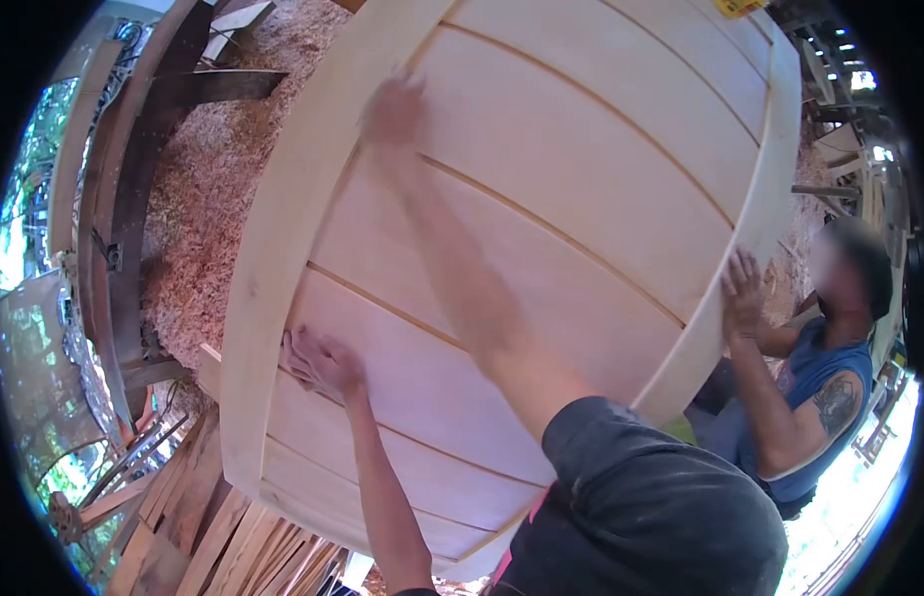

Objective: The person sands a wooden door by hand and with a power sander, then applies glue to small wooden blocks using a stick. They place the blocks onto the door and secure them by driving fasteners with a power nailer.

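Of two bare hands, the left hand (326, 364) is resting with fingers spread by the inner edge of one pale side rail (268, 288), and the right hand (397, 114), too blurred to tell its finger state, is lying farther along that edge. One large grooved wooden panel (571, 199) is spanning the space between two such rails, directly before the person. Beyond, one co-worker (814, 397) is resting a hand (744, 298) on the opposite rail (685, 372).

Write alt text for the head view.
A person's left hand and blurred right hand are at one side of a large, grooved wooden panel. A co-worker's hand is at the opposite side; wood shavings lie below.
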Available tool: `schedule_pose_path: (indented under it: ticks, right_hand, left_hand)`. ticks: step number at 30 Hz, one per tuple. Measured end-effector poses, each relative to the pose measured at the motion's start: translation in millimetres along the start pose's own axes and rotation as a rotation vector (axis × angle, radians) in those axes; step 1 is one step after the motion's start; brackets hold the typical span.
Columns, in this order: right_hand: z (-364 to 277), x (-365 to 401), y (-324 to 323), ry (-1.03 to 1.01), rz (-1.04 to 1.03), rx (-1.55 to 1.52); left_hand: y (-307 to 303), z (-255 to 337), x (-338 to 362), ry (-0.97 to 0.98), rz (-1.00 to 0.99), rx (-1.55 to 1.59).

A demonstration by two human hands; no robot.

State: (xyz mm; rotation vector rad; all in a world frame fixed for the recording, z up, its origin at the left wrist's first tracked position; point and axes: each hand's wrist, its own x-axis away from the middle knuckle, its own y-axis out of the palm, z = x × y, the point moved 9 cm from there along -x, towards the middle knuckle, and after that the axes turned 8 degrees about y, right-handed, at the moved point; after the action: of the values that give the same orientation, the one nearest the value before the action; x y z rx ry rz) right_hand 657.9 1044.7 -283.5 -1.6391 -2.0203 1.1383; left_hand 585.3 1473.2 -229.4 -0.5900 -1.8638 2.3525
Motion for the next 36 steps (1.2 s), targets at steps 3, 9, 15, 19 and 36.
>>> schedule_pose_path:
  ticks: [3,9,15,19,36]
  right_hand:
    - [-20,103,5,0.114,-0.359,-0.303]
    - [-31,178,-173,-0.074,-0.9,-0.567]
    - [126,223,-312,0.576,-1.206,-0.492]
    - [204,275,-384,0.818,-1.075,-0.519]
    - [273,356,-449,0.882,-1.239,-0.606]
  left_hand:
    - [12,-22,-2,0.007,0.01,-0.01]
    - [28,-36,-9,0.108,0.076,-0.006]
    - [41,-31,17,0.28,-0.171,-0.049]
    - [59,-28,91,0.246,-0.445,-0.119]
    - [-135,68,545,0.08,-0.496,0.295]
